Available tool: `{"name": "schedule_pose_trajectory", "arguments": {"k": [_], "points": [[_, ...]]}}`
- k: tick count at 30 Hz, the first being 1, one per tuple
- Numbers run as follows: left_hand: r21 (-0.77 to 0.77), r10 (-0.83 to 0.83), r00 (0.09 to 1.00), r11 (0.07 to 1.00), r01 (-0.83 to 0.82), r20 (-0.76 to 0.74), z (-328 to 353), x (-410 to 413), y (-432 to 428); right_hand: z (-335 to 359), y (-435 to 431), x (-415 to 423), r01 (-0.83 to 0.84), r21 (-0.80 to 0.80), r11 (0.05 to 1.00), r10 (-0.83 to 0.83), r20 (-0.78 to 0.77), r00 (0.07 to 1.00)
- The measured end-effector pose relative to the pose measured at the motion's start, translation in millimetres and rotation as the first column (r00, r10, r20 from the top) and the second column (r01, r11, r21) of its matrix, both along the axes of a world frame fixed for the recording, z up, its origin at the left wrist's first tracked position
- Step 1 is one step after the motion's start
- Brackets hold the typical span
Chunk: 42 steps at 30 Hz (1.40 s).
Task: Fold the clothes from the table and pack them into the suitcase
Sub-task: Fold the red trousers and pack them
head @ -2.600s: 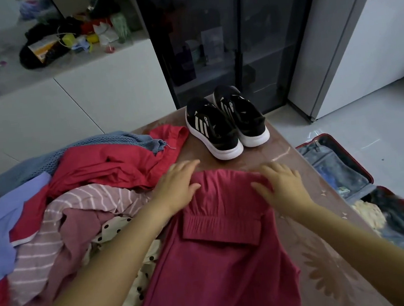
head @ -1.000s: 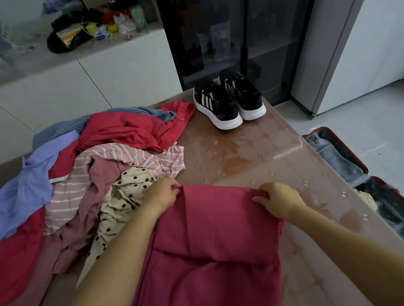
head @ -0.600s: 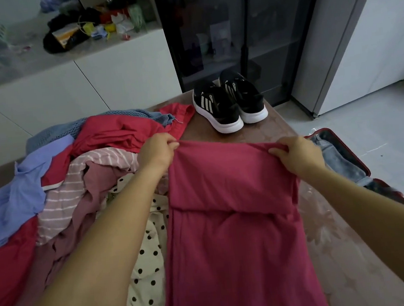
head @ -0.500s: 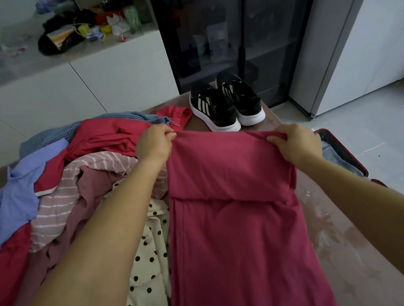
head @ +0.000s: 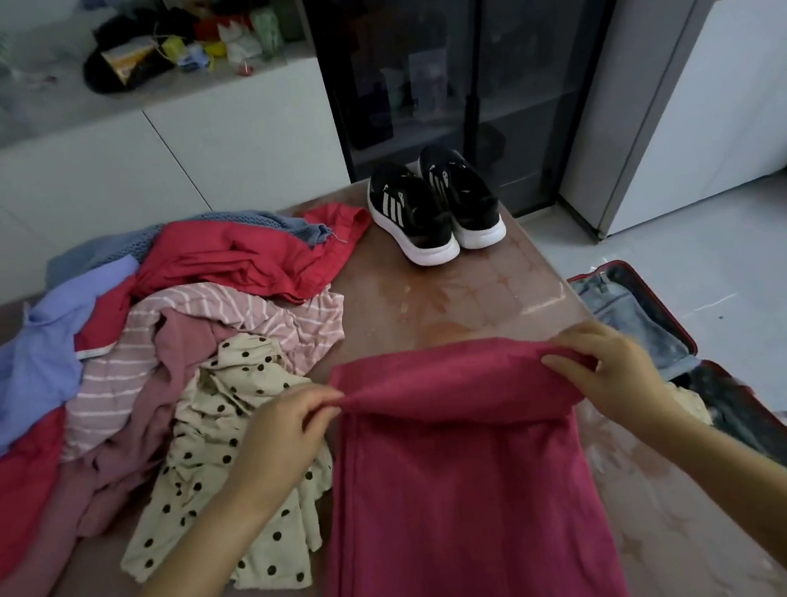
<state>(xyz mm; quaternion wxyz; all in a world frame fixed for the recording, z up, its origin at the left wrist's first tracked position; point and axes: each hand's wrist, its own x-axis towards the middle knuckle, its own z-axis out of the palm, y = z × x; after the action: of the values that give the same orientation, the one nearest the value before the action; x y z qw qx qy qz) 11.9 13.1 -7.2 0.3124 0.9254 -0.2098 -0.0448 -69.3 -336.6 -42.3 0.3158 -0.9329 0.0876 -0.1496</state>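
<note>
A magenta garment (head: 459, 488) lies lengthwise on the table (head: 456, 300) in front of me, its far end doubled into a fold. My left hand (head: 280, 441) pinches the fold's left corner and my right hand (head: 608, 371) pinches its right corner. A heap of unfolded clothes (head: 150, 348) covers the table's left half: red, striped pink, lilac, blue knit and a cream polka-dot piece (head: 233, 466). The open suitcase (head: 685, 347) lies on the floor to the right with denim and dark items inside.
A pair of black sneakers (head: 435, 209) stands at the table's far right corner. Behind are a white counter with clutter (head: 173, 52), a dark glass cabinet (head: 450, 53) and a grey fridge (head: 699, 62). Pale floor lies to the right.
Both hands, holding the garment's far end raised half a second ago, have come down and toward me. The fold now sits lower on the table.
</note>
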Motion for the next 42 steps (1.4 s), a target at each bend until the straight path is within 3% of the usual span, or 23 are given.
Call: {"name": "schedule_pose_trajectory", "arguments": {"k": [5, 8, 11, 13, 17, 19, 20, 23, 25, 28, 32, 36, 42], "points": [[0.204, -0.131, 0.981, 0.966, 0.159, -0.142, -38.3, -59.6, 32.7, -32.0, 14.3, -77.1, -0.201, -0.213, 0.956, 0.224, 0.090, 0.970], [0.270, -0.200, 0.956, 0.928, 0.256, -0.217, -56.5, -84.5, 37.9, -56.3, 14.5, -106.9, -0.298, -0.335, 0.894, 0.323, 0.019, 0.946], [0.351, -0.254, 0.916, 0.865, 0.358, -0.310, -57.6, -90.6, 35.3, -63.4, 14.0, -116.5, -0.319, -0.383, 0.867, 0.311, -0.083, 0.947], [0.408, -0.237, 0.941, 0.855, 0.320, -0.242, -49.8, -83.5, 27.6, -55.3, 15.9, -111.8, -0.282, -0.356, 0.891, 0.273, -0.077, 0.959], [0.192, -0.093, 0.994, 0.978, 0.081, 0.051, -36.7, -38.5, -3.6, -32.1, 11.7, -73.3, -0.062, -0.253, 0.965, 0.063, -0.005, 0.998], [0.242, -0.110, 0.993, 0.966, 0.095, 0.049, -41.1, -8.5, -19.1, -23.5, 5.7, -46.3, -0.028, -0.277, 0.960, -0.007, -0.124, 0.992], [0.317, -0.136, 0.990, 0.938, 0.139, -0.031, -45.0, 5.4, -25.0, -20.7, 3.7, -34.1, -0.072, -0.297, 0.952, -0.010, -0.266, 0.964], [0.489, -0.132, 0.943, 0.828, 0.274, -0.304, -54.6, 34.5, -36.6, -16.7, 2.6, -7.0, -0.272, -0.263, 0.926, 0.049, -0.629, 0.776], [0.544, -0.114, 0.922, 0.778, 0.314, -0.369, -59.0, 43.2, -39.1, -19.8, 3.8, 4.8, -0.319, -0.244, 0.916, 0.058, -0.706, 0.706], [0.592, -0.146, 0.929, 0.735, 0.331, -0.339, -58.9, 45.4, -42.6, -23.1, 3.8, 15.7, -0.367, -0.253, 0.895, 0.059, -0.748, 0.661], [0.580, -0.124, 0.966, 0.779, 0.237, -0.229, -49.2, 51.3, -42.3, -15.7, 0.9, 30.9, -0.384, -0.196, 0.902, 0.148, -0.695, 0.703], [0.477, 0.008, 0.985, 0.876, 0.076, -0.171, -31.1, 71.5, -40.6, -1.9, -2.3, 62.6, -0.308, -0.115, 0.944, 0.194, -0.563, 0.803], [0.424, 0.103, 0.990, 0.896, -0.135, 0.096, -1.7, 109.9, -54.8, 14.4, 1.0, 116.7, -0.148, -0.272, 0.951, 0.038, -0.372, 0.928]]}}
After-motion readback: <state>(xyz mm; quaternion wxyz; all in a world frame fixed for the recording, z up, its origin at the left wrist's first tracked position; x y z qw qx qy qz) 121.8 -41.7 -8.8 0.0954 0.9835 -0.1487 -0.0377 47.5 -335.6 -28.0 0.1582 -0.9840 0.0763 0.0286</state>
